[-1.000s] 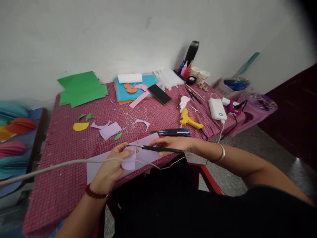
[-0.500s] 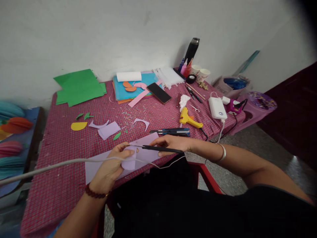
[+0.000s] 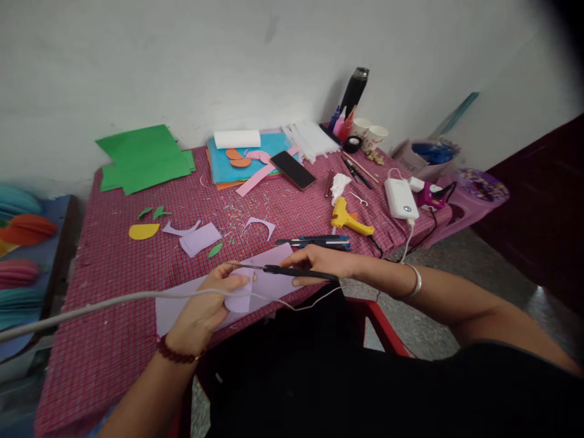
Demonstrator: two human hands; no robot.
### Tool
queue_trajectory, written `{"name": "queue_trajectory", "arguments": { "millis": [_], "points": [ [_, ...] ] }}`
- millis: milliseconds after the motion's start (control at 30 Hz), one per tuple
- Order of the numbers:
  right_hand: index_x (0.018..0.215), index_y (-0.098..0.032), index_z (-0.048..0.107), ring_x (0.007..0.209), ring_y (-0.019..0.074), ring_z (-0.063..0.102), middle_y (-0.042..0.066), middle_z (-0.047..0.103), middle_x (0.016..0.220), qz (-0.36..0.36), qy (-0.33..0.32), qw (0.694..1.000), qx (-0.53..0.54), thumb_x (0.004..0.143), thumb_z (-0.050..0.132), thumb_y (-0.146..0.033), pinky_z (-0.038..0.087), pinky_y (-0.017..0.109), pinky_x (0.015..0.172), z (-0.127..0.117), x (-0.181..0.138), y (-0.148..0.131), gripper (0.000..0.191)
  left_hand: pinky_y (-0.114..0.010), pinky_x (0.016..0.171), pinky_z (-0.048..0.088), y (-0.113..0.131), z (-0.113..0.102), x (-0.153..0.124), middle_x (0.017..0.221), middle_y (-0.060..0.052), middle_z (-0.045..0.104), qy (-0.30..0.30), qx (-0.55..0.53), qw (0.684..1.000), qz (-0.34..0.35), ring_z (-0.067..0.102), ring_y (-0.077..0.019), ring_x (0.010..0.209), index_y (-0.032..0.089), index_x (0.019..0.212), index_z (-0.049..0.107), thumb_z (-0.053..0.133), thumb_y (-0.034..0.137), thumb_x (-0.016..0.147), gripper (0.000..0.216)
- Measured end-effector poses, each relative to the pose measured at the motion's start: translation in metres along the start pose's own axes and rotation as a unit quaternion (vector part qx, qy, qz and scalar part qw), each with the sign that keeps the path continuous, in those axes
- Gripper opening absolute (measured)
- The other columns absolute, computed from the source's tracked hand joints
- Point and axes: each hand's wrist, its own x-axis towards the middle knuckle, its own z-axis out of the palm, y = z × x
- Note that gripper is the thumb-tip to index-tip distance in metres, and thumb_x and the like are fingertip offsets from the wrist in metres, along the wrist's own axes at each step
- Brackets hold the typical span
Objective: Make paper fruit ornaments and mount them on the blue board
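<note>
My left hand (image 3: 214,295) is closed on a small piece of lilac paper (image 3: 239,297) with a rounded lower edge, pinched between thumb and fingers. My right hand (image 3: 319,264) grips black-handled scissors (image 3: 298,272), whose blades point left along the top edge of that piece, close to my left fingertips. Beneath both hands a larger lilac sheet (image 3: 176,309) lies at the table's front edge. Beyond my hands are a folded lilac piece (image 3: 201,239), a curved lilac offcut (image 3: 261,226), a yellow half-round (image 3: 144,232) and small green leaf shapes (image 3: 215,250).
A white cable (image 3: 118,299) crosses in front of my left wrist. Past my right hand lie utility knives (image 3: 319,242) and a yellow glue gun (image 3: 350,218). Farther back are a phone (image 3: 292,170), green sheets (image 3: 143,161), a power bank (image 3: 401,199) and a black flask (image 3: 354,92).
The scissor blades have shifted slightly left and up along the held paper, and my right hand has moved a little with them. My left hand keeps its pinch.
</note>
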Motion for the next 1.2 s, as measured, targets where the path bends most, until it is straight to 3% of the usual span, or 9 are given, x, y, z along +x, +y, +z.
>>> {"name": "queue_trajectory", "arguments": {
  "millis": [133, 233, 333, 567, 900, 1033, 1200],
  "points": [
    [0.125, -0.011, 0.062, 0.062, 0.0073, 0.047, 0.0, 0.061, 0.079, 0.008, 0.007, 1.0, -0.023, 0.077, 0.075, -0.045, 0.037, 0.02, 0.056, -0.002, -0.001, -0.006, 0.06, -0.021, 0.051, 0.045, 0.003, 0.001, -0.001, 0.063, -0.002, 0.069, 0.02, 0.045, 0.999, 0.024, 0.059, -0.0112, 0.051, 0.012, 0.07, 0.066, 0.082, 0.01, 0.044, 0.031],
    [0.131, -0.012, 0.058, 0.086, 0.0137, 0.058, 0.007, 0.065, 0.104, -0.029, 0.002, 0.998, -0.06, 0.079, 0.074, -0.043, 0.045, 0.024, 0.073, -0.006, -0.004, -0.018, 0.063, -0.02, 0.052, 0.044, 0.005, 0.001, -0.003, 0.064, -0.001, 0.069, 0.033, 0.069, 0.994, 0.08, 0.058, -0.0101, 0.053, 0.013, 0.063, 0.065, 0.082, 0.013, 0.042, 0.027],
    [0.133, -0.016, 0.057, 0.104, 0.0189, 0.058, 0.009, 0.062, 0.121, -0.074, 0.009, 0.987, -0.14, 0.079, 0.074, -0.04, 0.044, 0.03, 0.088, -0.01, -0.008, -0.029, 0.062, -0.019, 0.056, 0.045, 0.006, 0.0, -0.005, 0.063, 0.0, 0.069, 0.03, 0.095, 0.987, 0.129, 0.059, -0.0103, 0.056, 0.015, 0.061, 0.066, 0.08, 0.013, 0.043, 0.022],
    [0.132, -0.017, 0.06, 0.092, 0.0172, 0.058, 0.009, 0.066, 0.108, -0.12, 0.049, 0.952, -0.277, 0.081, 0.071, -0.029, 0.045, 0.028, 0.082, -0.006, -0.014, -0.044, 0.053, -0.018, 0.056, 0.042, 0.004, -0.003, -0.008, 0.059, 0.002, 0.065, 0.013, 0.125, 0.98, 0.155, 0.055, -0.009, 0.055, 0.016, 0.057, 0.066, 0.078, 0.011, 0.043, 0.019],
    [0.13, -0.019, 0.062, 0.089, 0.0159, 0.06, 0.008, 0.065, 0.105, -0.135, 0.065, 0.94, -0.306, 0.083, 0.067, -0.022, 0.046, 0.027, 0.081, -0.002, -0.017, -0.046, 0.048, -0.017, 0.057, 0.04, -0.002, -0.001, -0.009, 0.058, 0.001, 0.063, -0.027, 0.145, 0.975, 0.165, 0.054, -0.0086, 0.057, 0.015, 0.056, 0.062, 0.084, 0.015, 0.046, 0.024],
    [0.131, -0.021, 0.062, 0.088, 0.0155, 0.061, 0.008, 0.065, 0.104, -0.13, 0.074, 0.936, -0.319, 0.082, 0.063, -0.015, 0.046, 0.026, 0.08, 0.0, -0.021, -0.046, 0.049, -0.017, 0.057, 0.041, -0.002, 0.003, -0.011, 0.059, 0.001, 0.063, -0.023, 0.132, 0.979, 0.156, 0.054, -0.0086, 0.057, 0.015, 0.056, 0.062, 0.085, 0.015, 0.044, 0.026],
    [0.132, -0.021, 0.061, 0.085, 0.0143, 0.06, 0.007, 0.066, 0.105, -0.135, 0.066, 0.943, -0.297, 0.083, 0.065, -0.02, 0.046, 0.025, 0.077, 0.001, -0.022, -0.043, 0.049, -0.017, 0.057, 0.041, -0.001, 0.008, -0.014, 0.057, 0.002, 0.061, -0.016, 0.118, 0.981, 0.15, 0.054, -0.0085, 0.057, 0.015, 0.054, 0.062, 0.086, 0.015, 0.042, 0.027]
  ]
}}
